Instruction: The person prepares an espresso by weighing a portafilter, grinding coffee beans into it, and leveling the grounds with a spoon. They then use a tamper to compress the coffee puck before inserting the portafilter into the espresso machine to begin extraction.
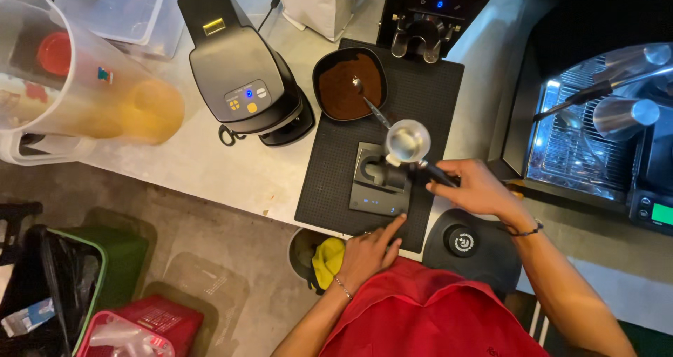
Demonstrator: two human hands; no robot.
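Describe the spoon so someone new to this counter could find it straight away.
Find the black ribbed mat on the white counter. At its back left sits a dark bowl of brown coffee grounds. The spoon lies in it, the only slim metal utensil there.

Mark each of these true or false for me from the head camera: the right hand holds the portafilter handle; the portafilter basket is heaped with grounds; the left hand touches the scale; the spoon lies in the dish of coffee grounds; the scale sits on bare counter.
1. The right hand holds the portafilter by its handle. True.
2. The portafilter basket is heaped with grounds. False: its inside looks bare and shiny.
3. The left hand touches the scale. True: a fingertip is at its front edge.
4. The spoon lies in the dish of coffee grounds. True.
5. The scale sits on bare counter. False: it sits on the black mat.
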